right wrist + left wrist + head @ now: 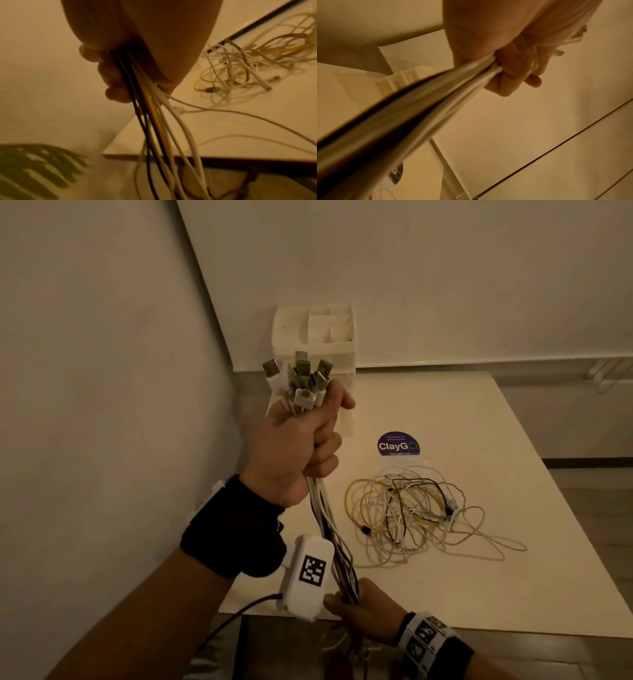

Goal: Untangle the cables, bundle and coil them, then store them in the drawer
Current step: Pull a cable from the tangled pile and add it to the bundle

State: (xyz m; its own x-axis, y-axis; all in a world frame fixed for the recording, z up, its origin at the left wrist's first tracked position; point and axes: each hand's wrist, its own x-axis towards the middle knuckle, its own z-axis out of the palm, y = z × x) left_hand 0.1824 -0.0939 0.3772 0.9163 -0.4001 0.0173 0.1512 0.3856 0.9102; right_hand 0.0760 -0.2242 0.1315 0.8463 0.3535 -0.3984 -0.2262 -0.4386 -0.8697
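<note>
My left hand [301, 436] is raised above the table's left side, fist curled round a bundle of cables [329, 522] near its plug ends [301, 378], which stick up out of the fist. The bundle runs straight down to my right hand [356, 607], which grips it at the table's near edge. Below that grip, white, black and yellow cables [163, 129] hang loose past the edge. The left wrist view shows the fingers [515, 67] wrapped round the taut bundle [419, 108]. A tangled pile of white, yellow and black cables [411, 515] lies on the table to the right.
A white drawer organiser [318, 344] stands at the table's back left, against the wall. A round purple sticker [399, 444] is on the white tabletop [496, 467]. The wall [102, 371] runs close along the left. The table's near edge [240, 155] is just under my right hand.
</note>
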